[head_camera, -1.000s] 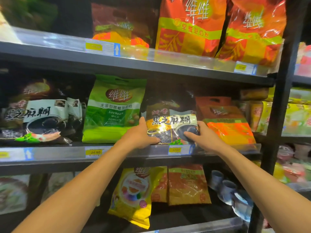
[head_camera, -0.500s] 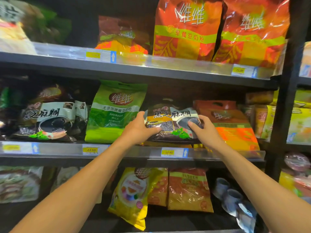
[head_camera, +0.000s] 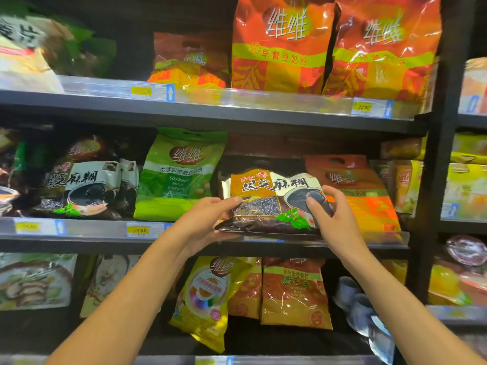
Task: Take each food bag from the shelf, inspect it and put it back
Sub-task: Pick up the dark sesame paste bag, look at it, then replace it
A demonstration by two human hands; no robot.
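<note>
A dark black-sesame paste bag (head_camera: 271, 204) with a gold and white label is lifted off the middle shelf (head_camera: 92, 239), its bottom edge tipped out over the shelf's front lip. My left hand (head_camera: 208, 219) grips its lower left corner, thumb on the front. My right hand (head_camera: 332, 217) grips its right side, thumb over the printed bowl. Behind it is a dark gap between a green soybean milk powder bag (head_camera: 179, 175) and an orange bag (head_camera: 355, 191).
More sesame bags (head_camera: 84, 183) sit at the left of the middle shelf. Large red bags (head_camera: 279, 46) fill the top shelf. Yellow and orange bags (head_camera: 292, 291) stand on the shelf below. A black upright post (head_camera: 432, 180) bounds the bay on the right.
Both hands have raised the sesame bag off the shelf and pulled it toward me, its bottom swinging out over the shelf lip. The view has moved closer.
</note>
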